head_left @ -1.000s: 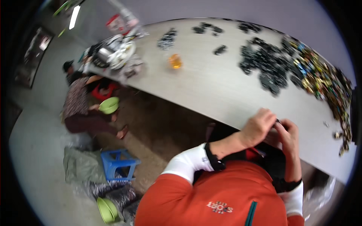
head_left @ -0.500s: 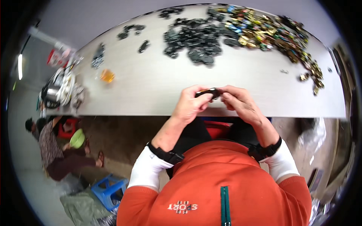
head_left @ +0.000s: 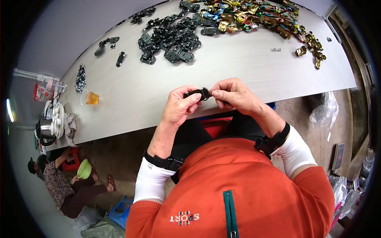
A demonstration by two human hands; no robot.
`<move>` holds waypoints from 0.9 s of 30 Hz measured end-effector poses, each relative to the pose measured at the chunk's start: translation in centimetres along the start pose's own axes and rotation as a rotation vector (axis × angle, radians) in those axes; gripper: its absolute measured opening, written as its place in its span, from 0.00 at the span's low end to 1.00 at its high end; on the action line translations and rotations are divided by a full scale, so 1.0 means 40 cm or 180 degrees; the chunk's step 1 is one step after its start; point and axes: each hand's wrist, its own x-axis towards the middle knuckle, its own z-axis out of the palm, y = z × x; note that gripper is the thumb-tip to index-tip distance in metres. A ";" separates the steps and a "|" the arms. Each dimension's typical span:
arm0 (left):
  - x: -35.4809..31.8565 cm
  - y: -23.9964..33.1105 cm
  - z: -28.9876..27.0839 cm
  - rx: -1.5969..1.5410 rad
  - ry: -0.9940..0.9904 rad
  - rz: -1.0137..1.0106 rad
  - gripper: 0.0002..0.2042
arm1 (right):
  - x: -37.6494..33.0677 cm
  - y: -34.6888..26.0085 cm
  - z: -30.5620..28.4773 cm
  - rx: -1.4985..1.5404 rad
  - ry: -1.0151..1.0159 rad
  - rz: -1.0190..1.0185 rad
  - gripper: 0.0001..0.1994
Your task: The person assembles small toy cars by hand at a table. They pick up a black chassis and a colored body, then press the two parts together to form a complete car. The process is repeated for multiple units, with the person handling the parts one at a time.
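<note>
Black moulded plastic part (head_left: 197, 93) pinched between left hand (head_left: 179, 108) and right hand (head_left: 232, 95), over pale woodgrain tabletop (head_left: 246, 65); glossy black pieces (head_left: 170, 37) heaped at 12 o'clock.

Small black plastic part (head_left: 197, 94): flat, oblong, dark all over, with a rounded end toward 3 o'clock. Lies roughly level, long axis running 9 to 3 o'clock. Pinched at both ends between fingertips, raised just over the near edge of the table, at 12 o'clock from the person's chest.
</note>
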 end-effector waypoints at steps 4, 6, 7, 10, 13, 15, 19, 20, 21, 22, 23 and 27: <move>0.007 -0.013 -0.010 0.0014 0.0016 0.0034 0.09 | 0.003 -0.006 0.006 -0.0126 0.0044 -0.0030 0.10; 0.009 -0.015 -0.015 0.0055 0.0007 0.0016 0.10 | 0.007 -0.003 0.006 -0.0163 0.0061 -0.0046 0.09; 0.009 -0.016 -0.017 0.0072 0.0005 0.0011 0.10 | 0.009 -0.003 0.009 -0.0170 0.0069 -0.0050 0.09; 0.007 -0.012 -0.012 0.0091 0.0029 0.0018 0.10 | 0.011 0.001 0.007 -0.0267 0.0060 -0.0064 0.09; 0.010 -0.008 -0.012 0.0162 -0.0014 -0.0028 0.10 | 0.008 -0.004 0.004 -0.0313 0.0013 -0.0050 0.09; 0.013 -0.007 -0.012 0.0128 -0.0052 -0.0049 0.09 | 0.007 -0.002 0.000 -0.0222 -0.0042 -0.0009 0.09; 0.008 -0.003 -0.015 0.0152 -0.0092 -0.0139 0.09 | 0.006 0.001 -0.006 -0.0123 -0.0149 0.0017 0.09; 0.008 -0.005 -0.015 0.0196 -0.0082 -0.0136 0.09 | 0.005 0.001 -0.005 -0.0159 -0.0159 -0.0001 0.10; 0.009 -0.006 -0.016 0.0241 -0.0073 -0.0133 0.08 | 0.006 0.003 -0.006 -0.0187 -0.0158 0.0036 0.10; 0.011 -0.007 -0.016 0.0284 -0.0064 -0.0130 0.08 | 0.007 0.005 -0.010 -0.0215 -0.0156 0.0073 0.10; 0.011 -0.005 -0.017 0.0323 -0.0077 -0.0155 0.08 | 0.008 0.006 -0.012 -0.0244 -0.0154 0.0110 0.10; 0.008 0.000 -0.011 0.0375 -0.0084 -0.0192 0.09 | -0.005 -0.004 -0.008 -0.0101 -0.0186 0.0185 0.10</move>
